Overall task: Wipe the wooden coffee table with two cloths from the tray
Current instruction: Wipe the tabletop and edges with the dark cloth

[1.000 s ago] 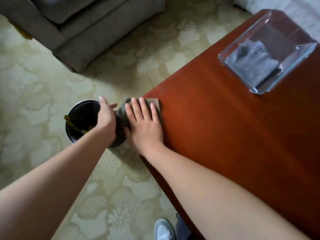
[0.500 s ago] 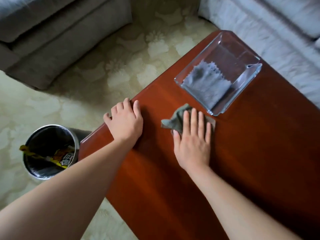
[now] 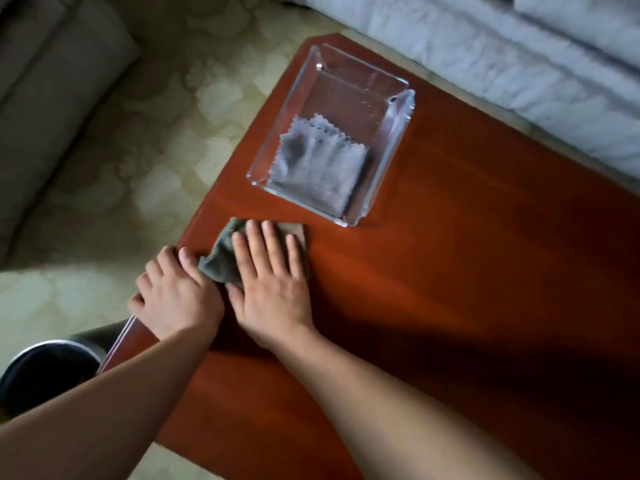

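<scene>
Reddish wooden desk [image 3: 433, 306] mid-wipe: right hand [image 3: 273, 289] flat, pressing crumpled grey-green cloth [image 3: 221, 259], left hand [image 3: 176, 299] resting open at edge; next, probably fetch pale grey cloth [image 3: 318, 168] from clear tray [image 3: 388, 150].

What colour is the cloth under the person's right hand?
Dull grey-green, seen in the head view: the cloth lies under the right hand.
</scene>
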Action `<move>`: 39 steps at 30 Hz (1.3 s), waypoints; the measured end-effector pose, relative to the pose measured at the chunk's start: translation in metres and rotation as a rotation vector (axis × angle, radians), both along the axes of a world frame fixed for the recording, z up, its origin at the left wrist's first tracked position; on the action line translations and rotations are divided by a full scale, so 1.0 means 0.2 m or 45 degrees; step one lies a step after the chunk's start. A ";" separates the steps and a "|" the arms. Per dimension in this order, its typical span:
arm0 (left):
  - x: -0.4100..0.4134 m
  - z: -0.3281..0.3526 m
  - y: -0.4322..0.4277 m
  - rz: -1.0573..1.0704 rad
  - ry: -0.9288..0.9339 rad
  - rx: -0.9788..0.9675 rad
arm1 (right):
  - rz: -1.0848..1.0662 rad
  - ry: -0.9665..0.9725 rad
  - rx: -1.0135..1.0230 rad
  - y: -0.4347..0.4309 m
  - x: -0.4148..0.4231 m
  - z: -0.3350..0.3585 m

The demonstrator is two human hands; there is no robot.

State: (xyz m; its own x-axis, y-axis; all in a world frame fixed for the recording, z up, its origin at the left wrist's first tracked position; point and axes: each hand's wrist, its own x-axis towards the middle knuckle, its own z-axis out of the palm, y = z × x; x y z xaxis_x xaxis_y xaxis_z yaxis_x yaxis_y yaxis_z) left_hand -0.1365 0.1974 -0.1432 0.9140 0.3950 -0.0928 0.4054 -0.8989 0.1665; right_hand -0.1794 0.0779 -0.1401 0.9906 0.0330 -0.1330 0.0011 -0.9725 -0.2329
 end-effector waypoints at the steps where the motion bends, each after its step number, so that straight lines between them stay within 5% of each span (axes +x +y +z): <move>1: 0.00 0.00 0.00 0.002 0.003 -0.001 | 0.008 0.003 0.005 -0.03 -0.02 0.00; 10: 0.00 0.02 -0.01 0.011 -0.013 -0.017 | 0.212 0.060 -0.125 -0.51 -0.92 0.07; 15: 0.00 0.02 0.00 0.018 -0.001 -0.017 | -0.519 0.203 -0.224 -0.70 -1.28 0.09; 20: 0.00 0.00 0.00 0.016 -0.032 -0.030 | -0.942 0.227 -0.256 -0.78 -0.95 0.07; 25: 0.00 0.00 0.03 -0.006 -0.056 -0.132 | -0.565 0.034 -0.087 -0.46 -0.40 0.03; 32: 0.14 0.15 0.15 0.411 0.168 -0.769 | 0.005 0.096 0.048 0.39 -0.23 0.03; 35: 0.22 0.19 0.23 0.347 0.243 -1.029 | 0.153 0.140 0.014 0.64 -0.28 0.04; 39: 0.31 0.22 0.30 0.090 0.348 -0.961 | 0.164 0.117 -0.069 0.78 -0.29 0.04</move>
State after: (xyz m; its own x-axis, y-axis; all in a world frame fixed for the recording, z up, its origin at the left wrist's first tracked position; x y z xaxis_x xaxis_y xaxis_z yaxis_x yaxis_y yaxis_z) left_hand -0.0738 0.2579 -0.0999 0.7955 0.1923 -0.5746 0.5711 -0.5547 0.6051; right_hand -0.2378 0.2333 -0.1325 0.9622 0.1494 -0.2279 0.1078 -0.9767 -0.1853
